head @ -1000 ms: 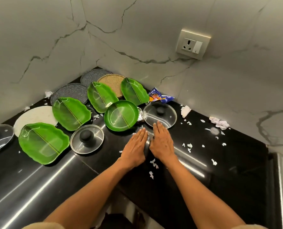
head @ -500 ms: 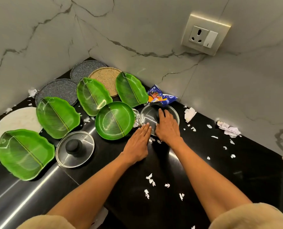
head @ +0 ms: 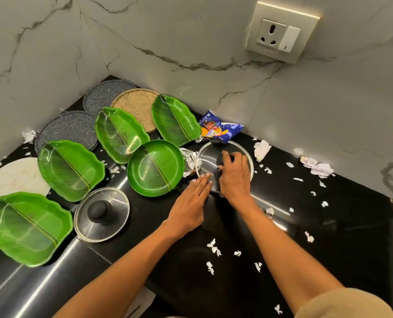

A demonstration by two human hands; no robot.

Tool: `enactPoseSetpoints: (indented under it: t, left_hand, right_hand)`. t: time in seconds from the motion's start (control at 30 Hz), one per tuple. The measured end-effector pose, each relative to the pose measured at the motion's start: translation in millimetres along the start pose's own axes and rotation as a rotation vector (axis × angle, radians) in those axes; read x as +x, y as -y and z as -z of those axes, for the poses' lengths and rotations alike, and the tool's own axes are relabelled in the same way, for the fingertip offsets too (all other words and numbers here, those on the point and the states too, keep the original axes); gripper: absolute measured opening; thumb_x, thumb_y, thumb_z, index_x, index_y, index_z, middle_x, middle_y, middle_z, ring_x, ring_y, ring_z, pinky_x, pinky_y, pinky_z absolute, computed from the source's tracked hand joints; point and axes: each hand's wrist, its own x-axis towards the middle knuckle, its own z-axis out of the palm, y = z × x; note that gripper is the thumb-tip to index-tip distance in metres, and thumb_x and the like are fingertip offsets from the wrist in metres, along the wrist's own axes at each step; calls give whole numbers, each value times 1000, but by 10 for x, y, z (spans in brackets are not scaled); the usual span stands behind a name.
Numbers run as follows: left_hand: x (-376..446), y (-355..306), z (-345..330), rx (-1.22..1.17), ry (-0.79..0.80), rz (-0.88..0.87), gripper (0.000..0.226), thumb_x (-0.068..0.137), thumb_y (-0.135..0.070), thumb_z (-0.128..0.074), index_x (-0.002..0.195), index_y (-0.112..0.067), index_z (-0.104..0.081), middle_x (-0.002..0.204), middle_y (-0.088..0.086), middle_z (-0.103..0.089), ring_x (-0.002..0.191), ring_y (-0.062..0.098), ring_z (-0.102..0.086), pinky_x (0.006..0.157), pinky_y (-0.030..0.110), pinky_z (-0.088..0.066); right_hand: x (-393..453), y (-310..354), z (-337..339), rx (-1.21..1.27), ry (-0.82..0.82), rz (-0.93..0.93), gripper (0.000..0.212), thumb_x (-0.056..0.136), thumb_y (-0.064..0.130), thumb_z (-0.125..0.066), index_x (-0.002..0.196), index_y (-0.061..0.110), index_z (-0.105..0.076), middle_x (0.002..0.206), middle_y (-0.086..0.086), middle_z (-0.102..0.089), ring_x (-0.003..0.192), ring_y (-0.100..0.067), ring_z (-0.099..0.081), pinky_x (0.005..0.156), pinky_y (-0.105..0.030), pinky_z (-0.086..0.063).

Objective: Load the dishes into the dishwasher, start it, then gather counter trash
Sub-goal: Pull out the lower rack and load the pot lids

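Right hand (head: 234, 177) lies over the black knob (head: 223, 159) of a glass lid (head: 214, 154), fingers curled around the knob from the near side; thumb side partly hidden, so how tightly it closes cannot be read. The lid sits flat on the black counter (head: 328, 237).

Left hand (head: 188, 207) rests just left of that grip, palm down, fingers straight and together, fingertips (head: 204, 179) touching the lid's near rim. It holds nothing.

Immediately left of the grip: crumpled foil (head: 189, 160), wedged between the lid and a round green plate (head: 155, 167). Behind the grip, against the marble wall: a blue snack wrapper (head: 220, 129), overlapping the lid's far rim.

Further left, leaf-shaped green plates (head: 70, 169) fan out toward the corner, with two grey speckled plates (head: 69, 129), a tan plate (head: 137, 106) and a white plate (head: 12, 177) behind or beneath them. A second glass lid (head: 101, 214) with black knob lies near-left of the left hand, apart from it.

Right of the grip: a crumpled white paper (head: 262, 149) close by, another wad (head: 318, 167) farther out by the wall. Torn paper scraps (head: 214, 247) are scattered across the counter nearer than both hands and off to the right.

Above, on the wall: a socket with switch (head: 280, 35).
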Motion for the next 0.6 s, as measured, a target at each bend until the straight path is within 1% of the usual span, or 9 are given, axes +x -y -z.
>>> enactPoseSetpoints:
  t: [0.07, 0.17, 0.27, 0.37, 0.43, 0.5, 0.6]
  left_hand:
    - [-69, -24, 19, -24, -46, -84, 65, 85, -8, -29, 149, -2, -43, 163, 12, -27, 152, 26, -24, 121, 43, -29]
    - [-145, -129, 109, -70, -144, -222, 61, 84, 4, -31, 141, 1, -53, 156, 16, -40, 147, 29, -36, 116, 45, -36]
    - [-154, -291, 193, -107, -243, -313, 62, 78, 18, -38, 136, 4, -57, 152, 17, -46, 143, 32, -42, 115, 46, -38]
    - [-113, -444, 259, -135, -306, -350, 57, 76, 22, -42, 126, 6, -64, 143, 19, -55, 134, 34, -52, 109, 47, -45]
    - [-113, -542, 295, -172, -339, -397, 42, 83, 20, -51, 118, 6, -69, 133, 17, -64, 123, 32, -61, 101, 47, -50]
    - [-169, -600, 315, -177, -391, -442, 25, 91, 9, -60, 110, 3, -74, 123, 13, -70, 114, 28, -67, 93, 45, -54]
    - [-337, -730, 324, -167, -431, -481, 18, 93, 2, -66, 107, -2, -77, 119, 9, -73, 112, 23, -69, 91, 44, -55]
  right_hand:
    - [-165, -46, 68, 24, -71, -36, 52, 86, 10, -73, 135, 4, -58, 114, -19, -58, 101, -34, -54, 80, -43, -49]
    - [-415, -132, 218, 75, -100, -76, 45, 90, 9, -68, 135, 5, -61, 115, -17, -61, 103, -34, -55, 82, -44, -52]
    - [-669, -188, 409, 119, -39, -110, 40, 95, 11, -62, 135, 8, -61, 119, -14, -62, 104, -32, -54, 83, -45, -52]
    - [-923, -196, 566, 177, 37, -113, 36, 97, 12, -58, 133, 14, -61, 119, -9, -62, 106, -27, -51, 87, -39, -48]
    - [-1103, -188, 675, 223, 71, -96, 32, 98, 13, -56, 130, 16, -62, 118, -8, -61, 107, -26, -51, 89, -39, -46]
    - [-1267, -185, 773, 269, 89, -95, 29, 100, 14, -54, 127, 15, -63, 116, -7, -61, 107, -25, -51, 91, -39, -46]
    - [-1559, -210, 917, 353, 55, -146, 23, 100, 16, -55, 120, 13, -65, 111, -5, -63, 105, -22, -52, 93, -36, -44]
